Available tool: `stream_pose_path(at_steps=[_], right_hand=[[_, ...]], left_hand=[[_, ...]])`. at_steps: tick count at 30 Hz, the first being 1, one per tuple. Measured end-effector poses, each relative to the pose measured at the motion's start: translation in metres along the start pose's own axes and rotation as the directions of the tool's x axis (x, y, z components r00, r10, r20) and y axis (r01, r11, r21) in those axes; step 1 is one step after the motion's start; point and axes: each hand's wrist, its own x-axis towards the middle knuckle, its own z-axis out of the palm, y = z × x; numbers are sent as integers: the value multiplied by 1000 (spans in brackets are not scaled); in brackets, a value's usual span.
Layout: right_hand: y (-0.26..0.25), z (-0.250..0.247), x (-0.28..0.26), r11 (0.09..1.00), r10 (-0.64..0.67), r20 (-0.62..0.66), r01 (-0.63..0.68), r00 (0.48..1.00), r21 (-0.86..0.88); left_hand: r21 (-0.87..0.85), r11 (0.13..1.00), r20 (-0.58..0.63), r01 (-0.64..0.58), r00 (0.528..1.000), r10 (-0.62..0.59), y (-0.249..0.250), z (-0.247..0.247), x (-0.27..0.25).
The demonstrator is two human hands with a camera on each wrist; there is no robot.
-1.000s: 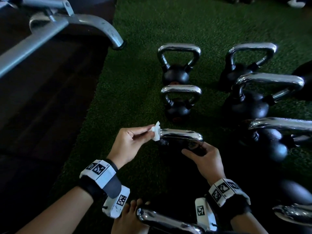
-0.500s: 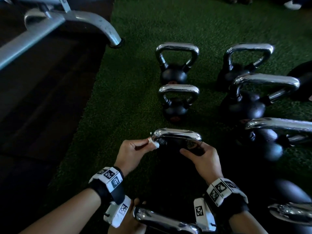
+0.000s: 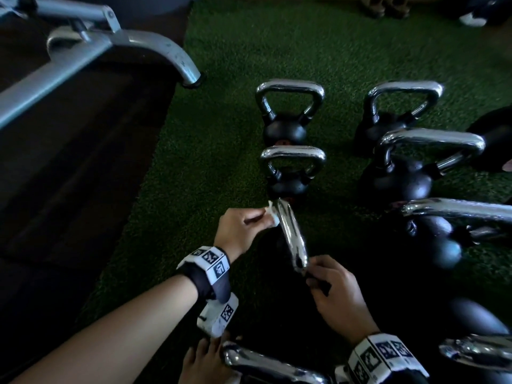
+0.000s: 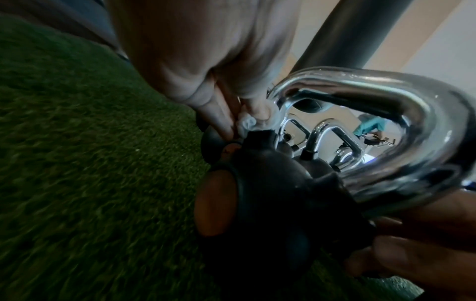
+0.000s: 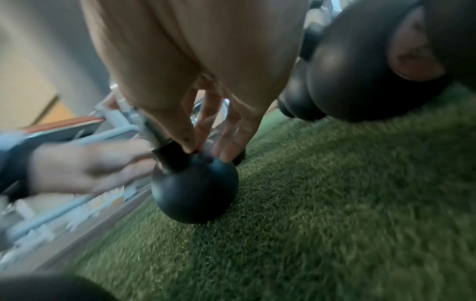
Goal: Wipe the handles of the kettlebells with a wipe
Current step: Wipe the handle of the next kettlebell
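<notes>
A small black kettlebell (image 5: pixel 194 191) with a chrome handle (image 3: pixel 292 236) stands on the green turf in front of me. My left hand (image 3: pixel 243 225) pinches a small white wipe (image 3: pixel 273 217) against the far end of that handle, where the chrome leg meets the black body (image 4: pixel 257 126). My right hand (image 3: pixel 335 292) grips the near end of the handle at its base, fingertips (image 5: pixel 206 142) on the black collar. The handle now lies end-on to me in the head view.
Several other chrome-handled kettlebells stand on the turf: two in line beyond (image 3: pixel 289 112) (image 3: pixel 293 167), larger ones to the right (image 3: pixel 426 162) (image 3: pixel 457 212), more at the bottom edge (image 3: pixel 266 364). A grey machine leg (image 3: pixel 166 54) ends at the turf's left border.
The kettlebell has turned: its handle lay crosswise before and now points away from me. The left hand with the wipe went down the handle's left end to its base.
</notes>
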Motion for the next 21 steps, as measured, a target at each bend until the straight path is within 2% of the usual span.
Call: stream_pose_path(at_steps=[2,4,6,7,11,13,16,18,21], right_hand=[[-3,-3,4,996,-83,48,84,995,-29],[0,-7,15,996,-82,57,83,995,-17],[2,-11,29,999,-1,-54,4,999,54],[0,-10,36,994,65,-63,-59,996,95],[9,6,56,937,283,152,-307,947,168],[16,13,60,921,297,156,-325,942,213],[29,20,61,913,299,114,-318,948,256],[30,21,60,905,304,113,-324,946,275],[23,18,62,892,338,96,-352,936,285]], left_hand=[[-44,999,19,-13,1000,13,9,6,6],[-33,999,4,-36,999,36,10,12,7],[49,996,0,-75,997,75,7,18,4],[79,994,-1,-82,997,82,5,18,2],[115,991,41,-64,997,60,10,13,11],[28,997,41,-77,996,75,17,10,14],[-5,983,50,-181,982,181,25,5,12],[-6,990,80,-138,987,138,24,5,15],[-139,990,140,28,990,-8,28,4,21]])
